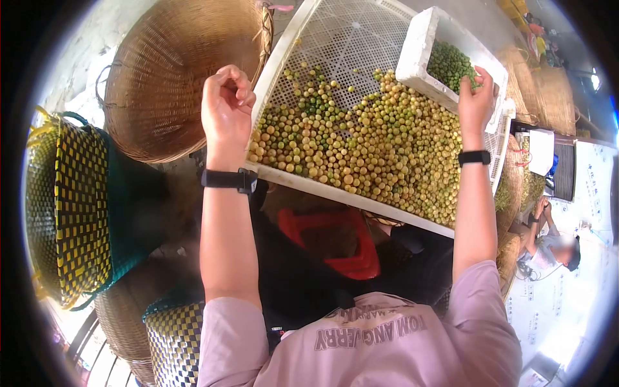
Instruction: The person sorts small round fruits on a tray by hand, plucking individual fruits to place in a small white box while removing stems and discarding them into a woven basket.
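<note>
My left hand [229, 103] is raised beside the left rim of a white mesh tray [335, 191], palm partly showing. Its fingers are loosely curled, and nothing shows in them. At the upper right, my right hand [475, 97] reaches over the edge of a white foam box [433, 91]. Its thumb and fingers are apart and touch the small green fruits [449, 63] inside. Round yellow-green fruits [361, 151] cover much of the tray, with a darker green patch [316, 105] among them. The foam box sits on the tray's right part.
A large wicker basket [167, 77] stands left of the tray. A yellow and black woven basket [80, 213] and a checked one [174, 345] are further left and below. A red plastic stool [361, 255] is under the tray. Another person [551, 250] sits at the far right.
</note>
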A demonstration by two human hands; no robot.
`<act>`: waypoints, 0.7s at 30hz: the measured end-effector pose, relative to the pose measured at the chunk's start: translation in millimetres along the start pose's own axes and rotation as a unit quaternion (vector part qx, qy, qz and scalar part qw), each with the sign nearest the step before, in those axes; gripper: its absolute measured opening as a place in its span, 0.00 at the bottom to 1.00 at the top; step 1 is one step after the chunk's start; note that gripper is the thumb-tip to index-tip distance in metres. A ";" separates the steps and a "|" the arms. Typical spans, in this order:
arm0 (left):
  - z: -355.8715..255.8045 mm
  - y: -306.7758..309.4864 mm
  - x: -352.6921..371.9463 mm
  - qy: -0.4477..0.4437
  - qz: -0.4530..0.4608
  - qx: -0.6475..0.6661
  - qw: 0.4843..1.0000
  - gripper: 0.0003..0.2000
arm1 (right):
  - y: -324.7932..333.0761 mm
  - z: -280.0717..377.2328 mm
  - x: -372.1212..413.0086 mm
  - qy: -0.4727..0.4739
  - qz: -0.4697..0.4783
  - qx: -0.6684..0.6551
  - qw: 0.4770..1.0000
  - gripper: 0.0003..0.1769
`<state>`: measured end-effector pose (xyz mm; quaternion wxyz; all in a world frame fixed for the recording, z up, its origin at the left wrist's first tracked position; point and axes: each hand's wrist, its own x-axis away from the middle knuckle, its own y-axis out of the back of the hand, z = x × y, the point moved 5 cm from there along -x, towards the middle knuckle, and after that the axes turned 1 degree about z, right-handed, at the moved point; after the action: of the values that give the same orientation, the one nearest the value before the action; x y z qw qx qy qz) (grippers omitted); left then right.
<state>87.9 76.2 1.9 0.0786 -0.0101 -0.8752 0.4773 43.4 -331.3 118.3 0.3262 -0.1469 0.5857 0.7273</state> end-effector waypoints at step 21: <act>-2.3 -2.9 4.5 -0.015 0.015 -0.012 1.000 0.08 | -86.7 127.4 161.7 0.158 0.340 -0.158 0.914 0.05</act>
<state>84.0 77.0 6.1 0.0579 -0.0166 -0.8816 0.4682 0.6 -152.9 -9.1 -0.0646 -0.1014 0.5215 0.8448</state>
